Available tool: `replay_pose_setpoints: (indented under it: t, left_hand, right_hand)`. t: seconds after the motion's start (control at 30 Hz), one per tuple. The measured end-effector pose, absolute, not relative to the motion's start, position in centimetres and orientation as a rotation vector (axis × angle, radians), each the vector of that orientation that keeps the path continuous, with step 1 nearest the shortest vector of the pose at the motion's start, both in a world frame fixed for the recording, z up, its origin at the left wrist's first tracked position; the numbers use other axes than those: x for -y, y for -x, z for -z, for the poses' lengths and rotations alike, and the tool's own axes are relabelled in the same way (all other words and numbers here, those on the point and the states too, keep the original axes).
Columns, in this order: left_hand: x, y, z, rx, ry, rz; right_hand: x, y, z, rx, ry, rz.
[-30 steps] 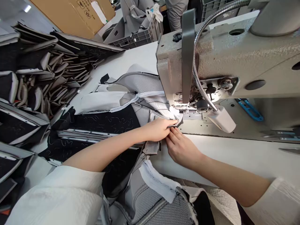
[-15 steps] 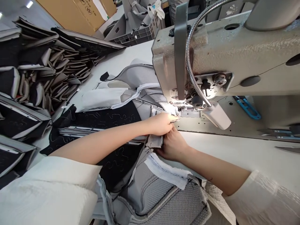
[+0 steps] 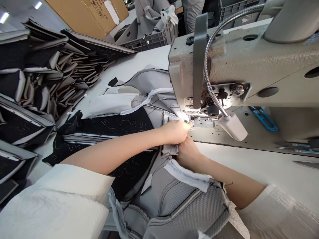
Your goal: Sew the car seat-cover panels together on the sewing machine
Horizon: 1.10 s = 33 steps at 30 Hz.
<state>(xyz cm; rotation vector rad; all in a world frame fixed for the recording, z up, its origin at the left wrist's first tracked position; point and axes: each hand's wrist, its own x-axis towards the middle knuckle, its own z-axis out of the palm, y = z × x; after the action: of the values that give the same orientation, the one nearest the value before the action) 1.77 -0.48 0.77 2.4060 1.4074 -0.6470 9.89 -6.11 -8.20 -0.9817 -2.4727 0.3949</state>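
Grey padded fabric with black backing [image 3: 189,205], a sewn cover by its look, spreads from my lap up under the head of a sewing machine [image 3: 231,63]. My left hand [image 3: 176,131] is closed on the fabric edge close by the lit needle area, thumb and finger pressed together. Just below and touching it, my right hand [image 3: 188,151] is closed on the same fabric; its fingertips are partly hidden under the cloth and the left hand. A white strip [image 3: 186,174] runs along the near part of the fabric.
Blue thread snips [image 3: 264,119] lie on the machine bed at the right, with another metal tool [image 3: 304,147] beyond. A small lamp [image 3: 233,126] hangs by the needle. Stacked black and grey panels [image 3: 72,69] crowd the left. Behind stand a cardboard box [image 3: 92,16] and a grey crate [image 3: 159,36].
The view has shifted slightly, so hands and machine sit a little to the right. Near fabric has moved a little rightward and up; both hands keep their hold by the needle.
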Motion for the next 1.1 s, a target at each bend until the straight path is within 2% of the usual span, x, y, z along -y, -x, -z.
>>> replay_pose_setpoints:
  t: [0.3, 0.53, 0.87, 1.1]
  left_hand:
    - [-0.3, -1.4, -0.3, -1.380, -2.437, 0.565]
    - [0.1, -1.2, -0.4, -1.378, -2.444, 0.474]
    - [0.2, -0.2, -0.2, -1.424, -2.444, 0.353]
    - [0.7, -0.1, -0.7, -1.447, -2.402, 0.317]
  right_hand:
    - [5.6, -10.1, 7.8, 2.541, 1.114, -0.356]
    - [5.6, -10.1, 7.5, 2.462, 1.168, -0.752]
    - [4.2, -9.0, 8.4, 2.559, 1.311, -0.534]
    - [3.9, -8.8, 10.0, 2.544, 1.213, -0.453]
